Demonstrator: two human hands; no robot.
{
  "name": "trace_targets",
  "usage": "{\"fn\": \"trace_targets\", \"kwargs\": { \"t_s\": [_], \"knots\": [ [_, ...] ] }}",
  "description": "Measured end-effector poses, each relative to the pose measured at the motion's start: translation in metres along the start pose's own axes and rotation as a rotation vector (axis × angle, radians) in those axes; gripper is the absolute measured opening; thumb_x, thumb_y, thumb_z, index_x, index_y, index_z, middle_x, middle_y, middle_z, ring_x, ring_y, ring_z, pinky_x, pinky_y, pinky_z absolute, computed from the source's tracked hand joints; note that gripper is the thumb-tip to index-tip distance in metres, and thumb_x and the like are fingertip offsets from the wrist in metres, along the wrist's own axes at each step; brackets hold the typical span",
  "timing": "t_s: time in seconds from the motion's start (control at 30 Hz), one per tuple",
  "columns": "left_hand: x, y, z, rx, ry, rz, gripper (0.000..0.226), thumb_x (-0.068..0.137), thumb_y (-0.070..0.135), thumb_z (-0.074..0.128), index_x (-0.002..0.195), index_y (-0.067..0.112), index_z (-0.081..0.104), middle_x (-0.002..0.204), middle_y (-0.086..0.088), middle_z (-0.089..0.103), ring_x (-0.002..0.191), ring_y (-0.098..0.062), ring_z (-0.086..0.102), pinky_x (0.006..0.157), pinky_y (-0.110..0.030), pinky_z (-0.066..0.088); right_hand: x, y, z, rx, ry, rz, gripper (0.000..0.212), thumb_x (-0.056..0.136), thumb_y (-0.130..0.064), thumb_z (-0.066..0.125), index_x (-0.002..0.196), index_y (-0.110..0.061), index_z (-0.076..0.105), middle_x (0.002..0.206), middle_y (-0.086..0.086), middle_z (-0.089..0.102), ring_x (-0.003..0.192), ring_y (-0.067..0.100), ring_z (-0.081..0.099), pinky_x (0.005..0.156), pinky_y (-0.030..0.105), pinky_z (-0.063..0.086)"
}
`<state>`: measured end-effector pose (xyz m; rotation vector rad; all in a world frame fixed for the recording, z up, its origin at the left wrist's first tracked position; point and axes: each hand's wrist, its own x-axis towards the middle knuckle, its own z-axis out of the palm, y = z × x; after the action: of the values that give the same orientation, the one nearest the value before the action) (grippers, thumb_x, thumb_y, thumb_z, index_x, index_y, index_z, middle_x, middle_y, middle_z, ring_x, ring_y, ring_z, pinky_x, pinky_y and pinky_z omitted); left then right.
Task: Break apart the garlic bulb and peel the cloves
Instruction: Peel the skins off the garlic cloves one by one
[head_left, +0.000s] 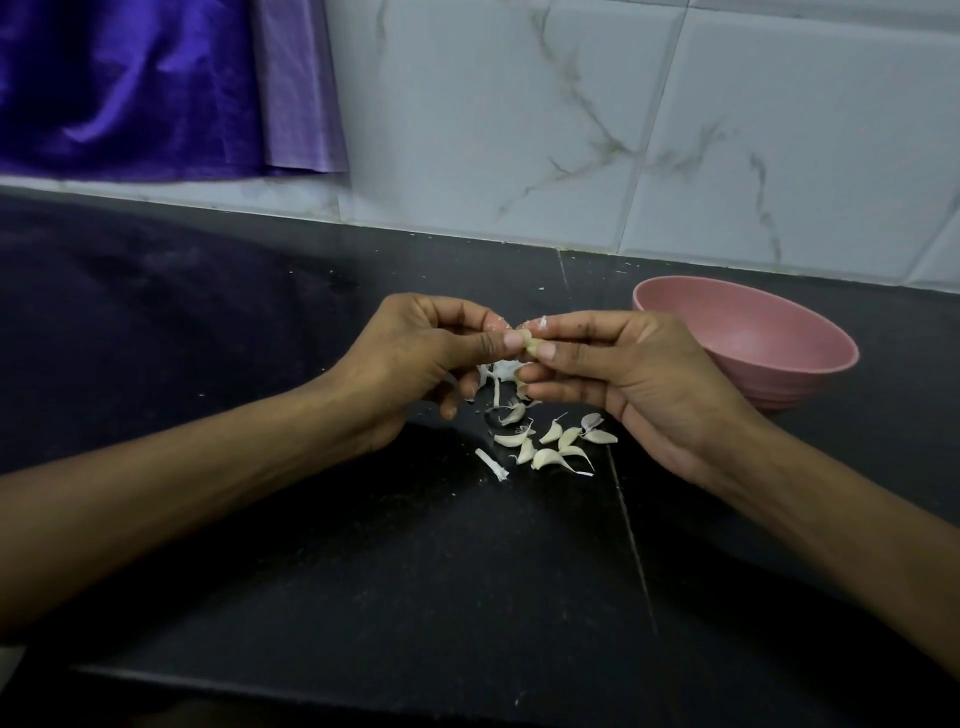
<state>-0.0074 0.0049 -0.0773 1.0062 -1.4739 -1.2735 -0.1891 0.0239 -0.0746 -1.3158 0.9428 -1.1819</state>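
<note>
Item: dark stone surface (363, 597), nearest the camera, bare along its front edge, with a seam running toward the wall.

Item: left hand (415, 358), raised above the surface, fingers curled, thumb and forefinger pinching one end of a clove (531, 344).

Item: right hand (618, 364), opposite, thumb and forefingers pinching the same clove from the other end; a scrap of skin clings to a fingertip.

Item: loose cloves (550, 441), clustered on the surface just below the hands, most apparently unpeeled, mixed with papery skin (491, 464). No whole bulb is visible; it looks fully broken apart.

Item: pink bowl (748, 343), right of the hands, near the tiled wall; no contents visible in it.

Item: purple cloth (130, 88), hanging at upper left.

Risk: the small clove could slip from the pinch and fall among the unpeeled ones; a hard nail pull could gouge the flesh.

Markings: no brand, label or writing legible.
</note>
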Motion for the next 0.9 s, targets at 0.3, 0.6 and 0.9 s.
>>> {"fn": "trace_targets", "kwargs": {
  "t_s": [0.3,0.6,0.9],
  "knots": [
    [-0.0006,0.0004,0.0005,0.005,-0.014,0.015,0.017,0.079,0.015,0.073,0.085,0.001,0.065,0.062,0.002,0.063,0.038,-0.009,0.044,0.033,-0.018,0.033,-0.0015,0.0025,0.0023,-0.05,0.031,-0.064,0.02,0.071,-0.001,0.073,0.092,-0.001,0.072,0.078,0.017,0.073,0.074,0.025,0.073,0.068,0.028,0.061],
    [-0.0005,-0.0048,0.001,0.1,-0.002,0.095,0.014,0.082,0.016,0.073,0.081,0.003,0.067,0.064,-0.01,0.058,0.039,-0.013,0.044,0.032,-0.019,0.034,-0.0011,0.0023,0.004,-0.29,0.1,-0.205,0.012,0.08,0.003,0.075,0.091,-0.003,0.075,0.079,0.012,0.075,0.071,0.023,0.074,0.067,0.028,0.061],
    [-0.0035,-0.002,0.0025,0.085,-0.031,0.133,0.018,0.081,0.021,0.071,0.082,0.004,0.065,0.057,0.002,0.061,0.037,-0.01,0.043,0.032,-0.019,0.035,0.0009,0.0035,-0.0001,-0.442,0.13,-0.27,0.01,0.081,-0.005,0.077,0.088,-0.012,0.077,0.075,0.002,0.076,0.068,0.017,0.074,0.065,0.025,0.059]
  ]
}}
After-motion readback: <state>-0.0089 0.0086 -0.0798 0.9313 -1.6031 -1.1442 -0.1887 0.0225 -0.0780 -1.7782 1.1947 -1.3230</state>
